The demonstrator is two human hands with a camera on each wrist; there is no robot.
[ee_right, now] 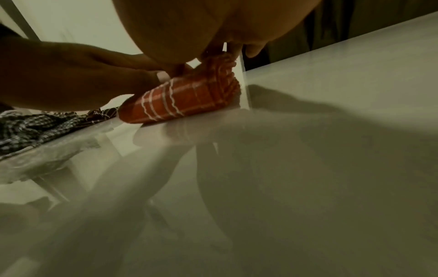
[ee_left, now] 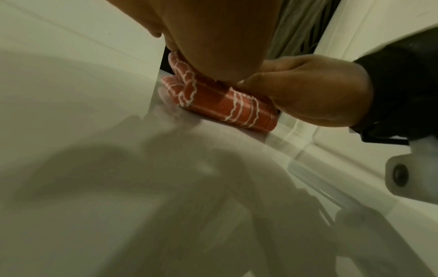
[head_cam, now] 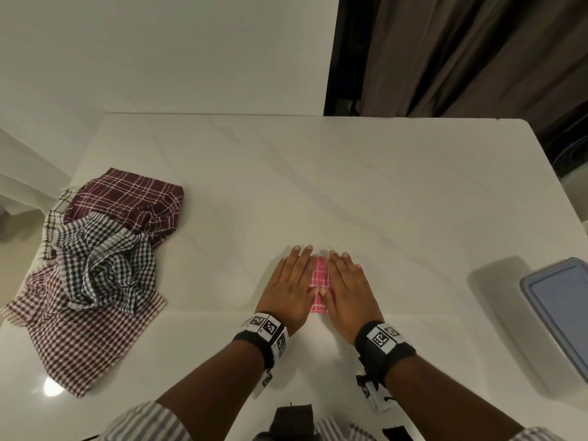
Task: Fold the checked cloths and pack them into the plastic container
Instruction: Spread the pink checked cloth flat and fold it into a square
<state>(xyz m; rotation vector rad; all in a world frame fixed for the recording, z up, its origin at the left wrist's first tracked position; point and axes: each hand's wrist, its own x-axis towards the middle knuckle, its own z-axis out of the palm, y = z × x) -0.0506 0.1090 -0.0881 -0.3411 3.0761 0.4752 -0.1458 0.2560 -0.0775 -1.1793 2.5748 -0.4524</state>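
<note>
A small folded pink checked cloth (head_cam: 319,275) lies on the white table (head_cam: 350,186), near its front edge. My left hand (head_cam: 294,281) and right hand (head_cam: 346,284) lie flat on it side by side, fingers straight, thumbs meeting over its middle. Only a narrow strip of cloth shows between them. The left wrist view shows the pink cloth (ee_left: 225,106) as a thick fold pressed under both palms. In the right wrist view the cloth (ee_right: 184,101) looks the same. The plastic container (head_cam: 560,316), with a blue lid on it, stands at the right edge.
A loose pile of unfolded cloths lies at the table's left: a maroon plaid one (head_cam: 133,202), a black-and-white gingham one (head_cam: 108,265) crumpled on top, and a maroon gingham one (head_cam: 79,335) spread toward the front edge. A dark curtain (head_cam: 461,52) hangs behind.
</note>
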